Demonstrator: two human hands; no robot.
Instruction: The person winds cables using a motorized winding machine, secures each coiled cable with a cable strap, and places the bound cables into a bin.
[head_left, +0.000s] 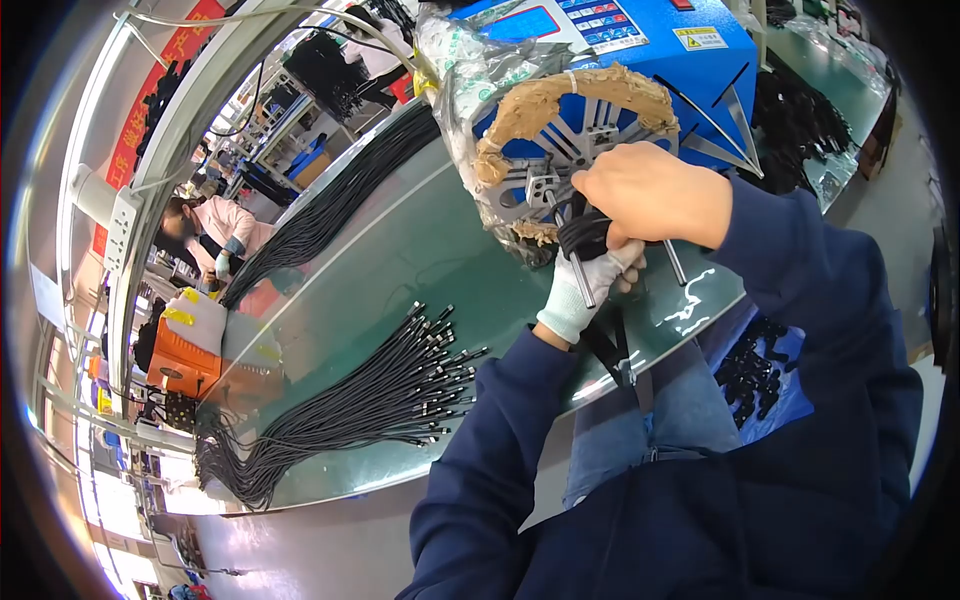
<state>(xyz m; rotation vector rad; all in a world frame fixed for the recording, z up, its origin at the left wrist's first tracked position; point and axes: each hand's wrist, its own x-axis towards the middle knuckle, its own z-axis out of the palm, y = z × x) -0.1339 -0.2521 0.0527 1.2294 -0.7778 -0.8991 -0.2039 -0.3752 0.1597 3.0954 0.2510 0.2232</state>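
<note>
A small coil of black cable (583,236) sits on the metal rods of a winding wheel (575,150), whose rim is wrapped in brown tape. My left hand (590,285), in a white glove, grips the coil from below, between the two protruding rods. Bare and curled, my right hand (655,195) lies over the top of the coil, its thumb and fingers closed on the cable. Some fingertips are hidden behind the coil and the other hand.
Behind the wheel stands a blue machine (700,80) with a keypad. Bundled black cables with metal plugs (350,400) lie on the green tabletop (400,260). More cables (340,195) run along the far side. An orange box (185,355) stands left, near a seated person (215,230).
</note>
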